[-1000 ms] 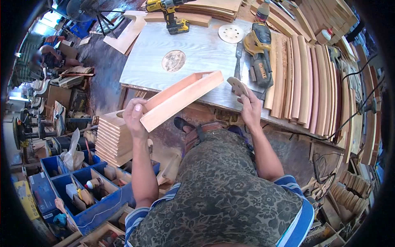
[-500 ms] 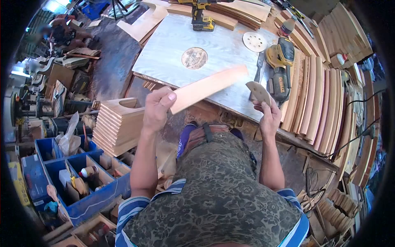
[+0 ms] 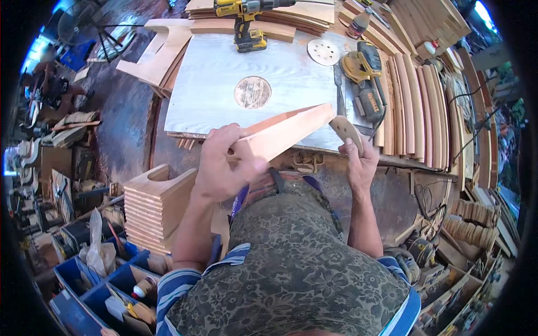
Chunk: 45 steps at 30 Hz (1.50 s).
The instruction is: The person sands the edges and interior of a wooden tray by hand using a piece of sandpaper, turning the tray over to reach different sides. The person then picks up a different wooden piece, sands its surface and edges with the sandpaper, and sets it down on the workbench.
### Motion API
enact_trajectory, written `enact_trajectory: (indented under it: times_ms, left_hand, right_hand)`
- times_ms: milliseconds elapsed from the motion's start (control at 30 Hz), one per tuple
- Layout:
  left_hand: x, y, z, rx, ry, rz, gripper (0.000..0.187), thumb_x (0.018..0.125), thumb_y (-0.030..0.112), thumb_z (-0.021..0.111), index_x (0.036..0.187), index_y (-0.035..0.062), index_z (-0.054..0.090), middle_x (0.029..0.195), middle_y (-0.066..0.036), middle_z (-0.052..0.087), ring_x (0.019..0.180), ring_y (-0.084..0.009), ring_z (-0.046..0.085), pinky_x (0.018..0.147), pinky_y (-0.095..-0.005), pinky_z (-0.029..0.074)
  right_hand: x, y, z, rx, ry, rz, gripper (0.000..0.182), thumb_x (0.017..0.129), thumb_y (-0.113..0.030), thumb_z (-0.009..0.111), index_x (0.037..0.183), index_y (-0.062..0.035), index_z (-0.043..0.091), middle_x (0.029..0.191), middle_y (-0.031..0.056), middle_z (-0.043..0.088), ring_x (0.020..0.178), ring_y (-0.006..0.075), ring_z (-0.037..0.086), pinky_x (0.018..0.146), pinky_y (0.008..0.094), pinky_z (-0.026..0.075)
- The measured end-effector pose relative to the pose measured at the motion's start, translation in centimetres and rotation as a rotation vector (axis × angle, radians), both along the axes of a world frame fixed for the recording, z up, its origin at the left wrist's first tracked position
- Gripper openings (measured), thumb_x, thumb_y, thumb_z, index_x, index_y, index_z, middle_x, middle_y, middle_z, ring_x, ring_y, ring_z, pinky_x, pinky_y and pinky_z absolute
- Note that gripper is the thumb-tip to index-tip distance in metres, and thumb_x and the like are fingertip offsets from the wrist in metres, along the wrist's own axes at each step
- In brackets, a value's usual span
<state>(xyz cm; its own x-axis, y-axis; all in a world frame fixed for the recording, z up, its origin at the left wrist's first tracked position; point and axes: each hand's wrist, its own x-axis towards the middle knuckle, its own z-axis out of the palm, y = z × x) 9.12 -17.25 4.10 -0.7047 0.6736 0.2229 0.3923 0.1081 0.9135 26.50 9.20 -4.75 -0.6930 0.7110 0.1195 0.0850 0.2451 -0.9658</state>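
My left hand point(image 3: 219, 167) is wrapped around the near end of a pale wooden slat point(image 3: 294, 127). The slat slants up to the right over the front edge of the work table, its edge and an inner face showing. Pinched in the fingers of my right hand point(image 3: 361, 163) is a folded sanding disc point(image 3: 346, 132) with holes in it. The disc sits right by the slat's far end. Beneath both lies a pale grey board point(image 3: 204, 64) with a round cutout.
A yellow drill point(image 3: 246, 28) stands at the back. To the right are a white sanding disc point(image 3: 323, 51), a power sander point(image 3: 363, 78) and rows of wooden strips point(image 3: 414, 106). Stacked cutout boards point(image 3: 150, 210) and a blue divided crate point(image 3: 73, 311) are at lower left.
My left hand has turned the slat, so its edge now faces up and another face shows. The right hand keeps the folded disc near the slat's end. The view has shifted.
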Motion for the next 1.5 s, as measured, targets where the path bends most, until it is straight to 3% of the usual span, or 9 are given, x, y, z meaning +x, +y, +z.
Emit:
enact_trajectory:
  times_ms: [167, 267, 333, 367, 533, 800, 1100, 1267, 1500]
  left_hand:
    - [-1.5, 0.8, 3.9, -0.224, 0.549, -0.055, 0.049, 0.066, 0.031, 0.091, 0.102, 0.0056, 0.070, 0.086, -0.008, 0.061, 0.081, -0.0289, 0.055, 0.073, -0.0392, 0.039]
    - [-2.7, 2.3, 4.9, -0.177, 0.660, -0.132, 0.051, 0.068, 0.035, 0.090, 0.106, 0.0070, 0.070, 0.087, -0.007, 0.062, 0.083, -0.0292, 0.059, 0.074, -0.0402, 0.040]
    - [-3.4, 4.1, 4.9, -0.130, 0.728, -0.170, 0.052, 0.070, 0.036, 0.088, 0.110, 0.0078, 0.071, 0.087, -0.007, 0.063, 0.084, -0.0289, 0.061, 0.075, -0.0404, 0.041]
    - [-3.5, 5.0, 4.8, -0.097, 0.789, -0.193, 0.053, 0.072, 0.038, 0.087, 0.113, 0.0086, 0.071, 0.088, -0.007, 0.064, 0.084, -0.0286, 0.063, 0.076, -0.0405, 0.042]
    - [-3.3, 9.0, 3.4, -0.210, 0.821, -0.270, 0.056, 0.077, 0.043, 0.084, 0.121, 0.0110, 0.071, 0.090, -0.008, 0.066, 0.088, -0.0278, 0.065, 0.079, -0.0409, 0.044]
    - [-3.2, 10.8, 2.8, -0.095, 0.872, -0.351, 0.058, 0.076, 0.042, 0.085, 0.125, 0.0157, 0.071, 0.091, -0.007, 0.066, 0.085, -0.0292, 0.063, 0.079, -0.0422, 0.047]
    - [-3.1, 12.1, 3.5, -0.230, 0.734, -0.400, 0.045, 0.073, 0.043, 0.086, 0.105, 0.0144, 0.073, 0.089, -0.010, 0.072, 0.085, -0.0330, 0.070, 0.077, -0.0450, 0.053]
    - [-3.4, 15.8, 4.2, -0.443, 0.755, -0.502, 0.049, 0.066, 0.050, 0.087, 0.096, 0.0148, 0.072, 0.085, -0.012, 0.073, 0.086, -0.0355, 0.071, 0.076, -0.0461, 0.056]
    - [-5.2, 19.2, 4.8, -0.562, 0.796, -0.537, 0.060, 0.068, 0.057, 0.083, 0.110, 0.0144, 0.074, 0.095, -0.015, 0.076, 0.091, -0.0365, 0.072, 0.081, -0.0472, 0.057]
  right_hand:
    - [-0.6, -2.5, 1.1, 0.044, -0.088, 0.003, 0.029, 0.106, -0.010, 0.056, 0.130, 0.0042, 0.065, 0.100, 0.0063, 0.068, 0.081, 0.0100, 0.061, 0.076, 0.0270, 0.051]
    - [-0.3, -3.1, 1.9, 0.289, -0.098, 0.031, 0.034, 0.103, -0.003, 0.053, 0.135, 0.0049, 0.061, 0.118, 0.0086, 0.063, 0.085, 0.0103, 0.056, 0.077, 0.0262, 0.048]
    - [-0.2, -4.2, 2.8, 0.265, 0.037, -0.042, 0.039, 0.097, 0.006, 0.054, 0.135, 0.0025, 0.063, 0.124, 0.0195, 0.067, 0.114, 0.0271, 0.066, 0.099, 0.0341, 0.050]
    - [-0.1, -4.5, 3.3, 0.274, 0.041, -0.060, 0.039, 0.097, 0.006, 0.054, 0.135, 0.0025, 0.063, 0.124, 0.0195, 0.067, 0.114, 0.0271, 0.066, 0.099, 0.0341, 0.050]
    - [0.2, -5.1, 5.5, 0.486, 0.134, -0.099, 0.041, 0.096, 0.007, 0.056, 0.136, 0.0021, 0.063, 0.131, 0.0201, 0.066, 0.118, 0.0296, 0.066, 0.101, 0.0354, 0.050]
    - [2.3, -5.0, 4.0, 0.381, 0.074, -0.189, 0.040, 0.094, 0.007, 0.058, 0.132, 0.0004, 0.067, 0.129, 0.0192, 0.068, 0.120, 0.0308, 0.064, 0.103, 0.0362, 0.049]
    - [-0.7, -4.3, 6.8, 1.030, 0.140, -0.107, 0.051, 0.081, 0.007, 0.063, 0.131, -0.0025, 0.068, 0.140, 0.0141, 0.065, 0.128, 0.0404, 0.055, 0.109, 0.0474, 0.046]
    - [-2.6, -1.9, 6.4, 1.146, 0.062, -0.123, 0.051, 0.081, 0.005, 0.062, 0.130, -0.0041, 0.068, 0.140, 0.0138, 0.065, 0.129, 0.0430, 0.055, 0.110, 0.0501, 0.046]
    - [-4.3, 0.4, 5.2, 1.201, 0.150, -0.189, 0.051, 0.083, 0.005, 0.061, 0.132, -0.0056, 0.067, 0.136, 0.0139, 0.067, 0.126, 0.0423, 0.058, 0.106, 0.0488, 0.050]
